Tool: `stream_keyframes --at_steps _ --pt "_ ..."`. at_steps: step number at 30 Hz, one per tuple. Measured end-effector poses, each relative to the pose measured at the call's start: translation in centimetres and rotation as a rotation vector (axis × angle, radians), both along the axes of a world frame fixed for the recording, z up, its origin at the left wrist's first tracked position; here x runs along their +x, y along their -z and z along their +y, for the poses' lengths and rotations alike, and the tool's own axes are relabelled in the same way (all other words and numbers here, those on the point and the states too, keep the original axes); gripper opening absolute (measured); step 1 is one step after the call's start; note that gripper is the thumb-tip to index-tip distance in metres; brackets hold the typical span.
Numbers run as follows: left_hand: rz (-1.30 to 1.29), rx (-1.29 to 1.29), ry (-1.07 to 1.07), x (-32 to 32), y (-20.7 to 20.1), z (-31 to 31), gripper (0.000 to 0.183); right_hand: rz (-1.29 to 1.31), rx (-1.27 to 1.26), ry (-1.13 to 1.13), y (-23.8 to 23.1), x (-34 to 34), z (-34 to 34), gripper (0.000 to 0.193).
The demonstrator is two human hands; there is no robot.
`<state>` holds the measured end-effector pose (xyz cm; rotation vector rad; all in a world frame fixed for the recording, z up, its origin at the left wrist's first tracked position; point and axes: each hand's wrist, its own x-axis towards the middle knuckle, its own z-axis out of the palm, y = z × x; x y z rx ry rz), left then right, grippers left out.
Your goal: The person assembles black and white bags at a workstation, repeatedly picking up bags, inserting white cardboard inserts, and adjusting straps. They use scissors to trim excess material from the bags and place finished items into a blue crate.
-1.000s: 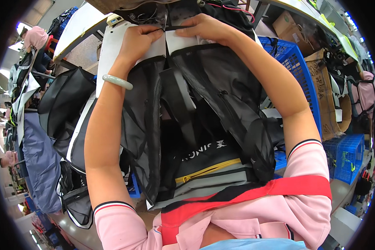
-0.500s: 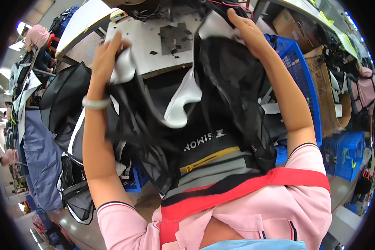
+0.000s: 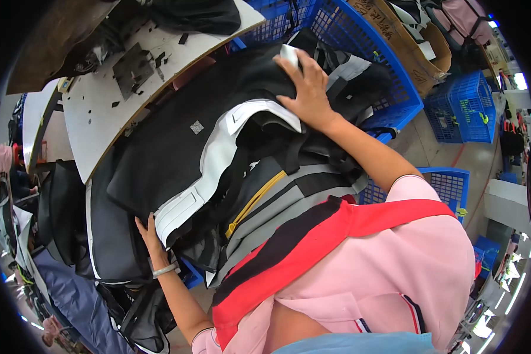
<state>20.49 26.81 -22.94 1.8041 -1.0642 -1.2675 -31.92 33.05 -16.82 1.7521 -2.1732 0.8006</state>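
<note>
A large black bag piece (image 3: 165,156) lies across my lap and the table edge, with a wavy white strip (image 3: 215,153) along its near side. My left hand (image 3: 153,245) is at the strip's lower left end, its visible fingers stretched and apart; the rest tuck behind the fabric. My right hand (image 3: 310,94) rests on the far right part of the black fabric, fingers spread, with a small white piece (image 3: 289,55) beside the fingertips. Nearer me are grey panels (image 3: 289,203) and a yellow zipper (image 3: 256,203).
The white worktable (image 3: 100,124) holds black scraps and a dark plate (image 3: 133,71). A blue basket (image 3: 404,97) stands at the far right, beside a cardboard box (image 3: 395,41). More blue crates (image 3: 460,112) are further right. Black bags (image 3: 65,206) hang at left.
The raised bag has come down and been spread out, its wide black side now on top. My hands have moved apart, the left lower and the right onto the fabric. The view has turned right.
</note>
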Motion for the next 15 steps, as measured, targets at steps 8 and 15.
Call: stream_keyframes --at_steps 8,15 --pt "0.232 0.201 0.140 -4.1 -3.0 1.0 0.056 -0.958 0.295 -0.032 5.3 -8.5 -0.2 0.091" --pt "0.339 -0.063 0.500 -23.2 -9.3 2.3 0.066 -0.235 -0.167 0.169 -12.0 -21.8 9.8 0.067"
